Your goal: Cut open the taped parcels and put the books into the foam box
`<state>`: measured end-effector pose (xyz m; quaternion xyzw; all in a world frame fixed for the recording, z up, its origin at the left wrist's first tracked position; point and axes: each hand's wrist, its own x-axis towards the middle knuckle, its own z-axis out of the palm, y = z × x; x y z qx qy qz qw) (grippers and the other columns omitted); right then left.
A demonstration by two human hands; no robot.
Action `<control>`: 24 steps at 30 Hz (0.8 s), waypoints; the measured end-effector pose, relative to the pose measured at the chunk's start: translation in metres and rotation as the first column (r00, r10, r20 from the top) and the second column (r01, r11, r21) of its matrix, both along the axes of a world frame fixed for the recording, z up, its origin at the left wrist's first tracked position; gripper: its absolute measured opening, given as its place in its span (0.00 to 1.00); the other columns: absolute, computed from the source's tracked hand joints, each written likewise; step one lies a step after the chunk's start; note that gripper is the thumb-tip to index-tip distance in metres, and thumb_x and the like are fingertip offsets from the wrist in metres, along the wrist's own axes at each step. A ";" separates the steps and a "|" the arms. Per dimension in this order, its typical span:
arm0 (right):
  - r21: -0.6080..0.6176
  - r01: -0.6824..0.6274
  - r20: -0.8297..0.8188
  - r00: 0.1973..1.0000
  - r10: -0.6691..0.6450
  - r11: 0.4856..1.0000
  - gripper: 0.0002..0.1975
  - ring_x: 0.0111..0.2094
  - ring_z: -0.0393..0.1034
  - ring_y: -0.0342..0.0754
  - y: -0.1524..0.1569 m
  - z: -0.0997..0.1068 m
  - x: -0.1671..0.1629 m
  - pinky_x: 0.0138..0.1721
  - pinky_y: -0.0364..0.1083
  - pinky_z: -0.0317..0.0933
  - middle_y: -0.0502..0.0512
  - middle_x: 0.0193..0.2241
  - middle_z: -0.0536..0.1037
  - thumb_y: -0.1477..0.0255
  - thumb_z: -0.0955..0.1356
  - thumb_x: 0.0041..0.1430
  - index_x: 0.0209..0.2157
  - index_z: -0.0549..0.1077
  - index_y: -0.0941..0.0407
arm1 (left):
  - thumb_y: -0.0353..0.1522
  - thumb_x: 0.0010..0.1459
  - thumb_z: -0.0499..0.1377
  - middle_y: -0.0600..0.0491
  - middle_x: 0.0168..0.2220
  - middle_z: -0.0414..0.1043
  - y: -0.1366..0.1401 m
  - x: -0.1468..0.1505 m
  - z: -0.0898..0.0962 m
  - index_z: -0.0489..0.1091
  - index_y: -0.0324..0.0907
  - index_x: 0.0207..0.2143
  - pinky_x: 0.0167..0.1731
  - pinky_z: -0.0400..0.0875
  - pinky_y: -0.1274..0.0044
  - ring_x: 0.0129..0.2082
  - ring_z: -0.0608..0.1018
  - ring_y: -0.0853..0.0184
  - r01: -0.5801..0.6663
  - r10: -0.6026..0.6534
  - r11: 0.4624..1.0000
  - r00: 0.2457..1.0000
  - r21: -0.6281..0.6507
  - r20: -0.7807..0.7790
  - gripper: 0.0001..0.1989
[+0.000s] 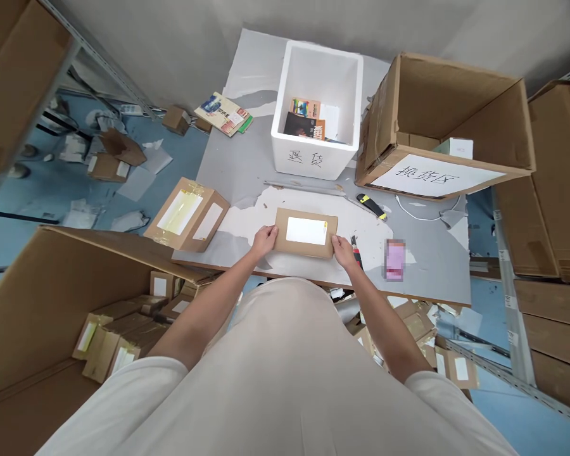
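Observation:
A flat brown cardboard package (pixel 281 235) with a white label is held between my two hands over the front of the table. My left hand (pixel 266 240) grips its left edge, fingers closed on it. At the lower right corner, my right hand (pixel 343 251) pinches the package, with the thumb on top. Just beside my right hand lies a red and black utility knife (pixel 356 249), partly hidden by the hand. A black and yellow utility knife (pixel 372 206) rests farther back to the right.
A white foam box (pixel 308 158) holding books and a large open carton (pixel 460 176) stand at the back. Books (pixel 222 114) lie at the back left, a taped box (pixel 186 214) at the left edge. A blurred pink object (pixel 394 259) lies right. A deep carton (pixel 23 304) of parcels stands lower left.

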<state>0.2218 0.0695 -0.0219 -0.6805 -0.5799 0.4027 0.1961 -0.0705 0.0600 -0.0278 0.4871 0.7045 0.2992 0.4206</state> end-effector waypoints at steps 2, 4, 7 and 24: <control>-0.034 0.020 -0.097 0.995 -0.023 0.999 0.28 0.47 0.69 0.56 -0.002 -0.003 0.003 0.49 0.56 0.63 0.61 0.44 0.76 0.50 0.57 0.61 0.44 0.76 0.56 | 0.41 0.61 0.51 0.47 0.43 0.75 -0.001 -0.003 -0.001 0.77 0.41 0.41 0.52 0.65 0.69 0.47 0.74 0.59 0.007 -0.007 1.000 1.000 -0.004 0.017 0.19; -0.068 0.033 -0.232 0.971 -0.048 0.997 0.28 0.49 0.68 0.54 -0.007 -0.006 0.006 0.49 0.55 0.65 0.59 0.49 0.75 0.51 0.58 0.61 0.50 0.73 0.53 | 0.41 0.61 0.50 0.47 0.48 0.74 -0.005 -0.005 -0.003 0.75 0.41 0.46 0.52 0.65 0.70 0.49 0.74 0.60 0.016 -0.016 1.000 0.999 -0.004 0.036 0.20; -0.110 0.034 -0.368 0.927 -0.073 0.993 0.28 0.50 0.69 0.51 -0.017 -0.012 0.013 0.50 0.54 0.66 0.57 0.54 0.73 0.54 0.59 0.61 0.57 0.68 0.52 | 0.40 0.60 0.50 0.47 0.52 0.73 -0.013 -0.009 -0.008 0.72 0.41 0.51 0.53 0.66 0.69 0.50 0.74 0.61 0.008 -0.007 1.000 0.992 -0.012 0.125 0.22; 0.013 0.006 -0.238 0.971 -0.003 1.000 0.26 0.44 0.71 0.53 -0.034 0.007 -0.001 0.45 0.52 0.66 0.62 0.47 0.75 0.63 0.63 0.58 0.57 0.67 0.57 | 0.40 0.53 0.59 0.45 0.45 0.75 -0.040 -0.004 -0.004 0.72 0.38 0.48 0.44 0.72 0.70 0.43 0.76 0.61 0.005 -0.005 1.000 0.991 0.002 0.131 0.22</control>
